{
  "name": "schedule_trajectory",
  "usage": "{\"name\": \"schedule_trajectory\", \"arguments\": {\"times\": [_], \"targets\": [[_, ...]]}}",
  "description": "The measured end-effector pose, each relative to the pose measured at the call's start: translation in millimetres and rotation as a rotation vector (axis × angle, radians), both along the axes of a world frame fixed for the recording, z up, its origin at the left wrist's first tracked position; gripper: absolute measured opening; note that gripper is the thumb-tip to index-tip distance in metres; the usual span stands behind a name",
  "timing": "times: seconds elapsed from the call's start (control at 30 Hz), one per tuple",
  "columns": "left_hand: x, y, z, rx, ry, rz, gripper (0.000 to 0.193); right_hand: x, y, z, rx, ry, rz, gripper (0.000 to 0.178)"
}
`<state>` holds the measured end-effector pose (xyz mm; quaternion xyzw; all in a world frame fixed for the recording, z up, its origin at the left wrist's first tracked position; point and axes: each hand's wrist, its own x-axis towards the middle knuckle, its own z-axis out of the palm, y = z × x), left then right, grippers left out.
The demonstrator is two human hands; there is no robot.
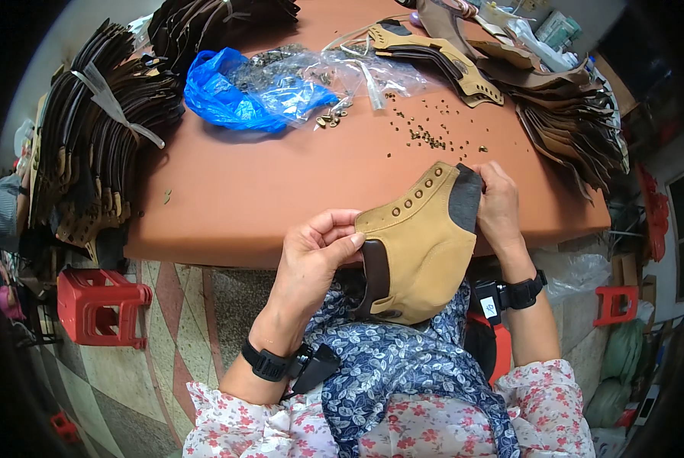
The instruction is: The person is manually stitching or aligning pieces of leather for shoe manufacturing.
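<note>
Between my hands, just over the table's front edge, hangs a tan shoe upper (426, 252) with a dark brown panel and a dark grey collar piece. A row of metal eyelets runs along its upper edge. My left hand (323, 248) pinches the end of the eyelet strip between thumb and fingers. At the grey collar, my right hand (498, 206) is closed on the other end, its fingertips partly hidden behind the piece. Small brass eyelets (431, 140) lie scattered on the table beyond the upper.
A brown-topped table (243, 191) spans the front. Bundled uppers (105, 130) stack at its left, more uppers (571, 122) at its right. A blue plastic bag (224, 91) and clear bags of small metal parts sit mid-table. A red stool (101, 305) stands lower left.
</note>
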<state>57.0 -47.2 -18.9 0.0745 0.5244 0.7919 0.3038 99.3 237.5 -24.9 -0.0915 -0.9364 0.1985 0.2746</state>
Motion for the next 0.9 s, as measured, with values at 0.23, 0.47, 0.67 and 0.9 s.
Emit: {"name": "schedule_trajectory", "arguments": {"times": [0.23, 0.47, 0.67, 0.9], "targets": [[1.2, -9.8, -0.4, 0.077, 0.045, -0.025, 0.023, 51.5, -29.1, 21.2, -1.046, 0.08, 0.291, 0.022], [9.3, -9.3, 12.1, -0.001, 0.211, 0.055, 0.023, 94.3, -91.6, 61.3, -0.154, 0.12, 0.58, 0.045], [15.6, -24.2, 17.9, -0.066, 0.19, 0.088, 0.023, 101.2, -130.2, 72.4, 0.277, 0.277, 0.645, 0.044], [23.4, -50.0, 39.7, 0.06, -0.068, -0.007, 0.032, 92.7, -158.4, 68.1, 0.467, 0.326, 0.726, 0.03]]}}
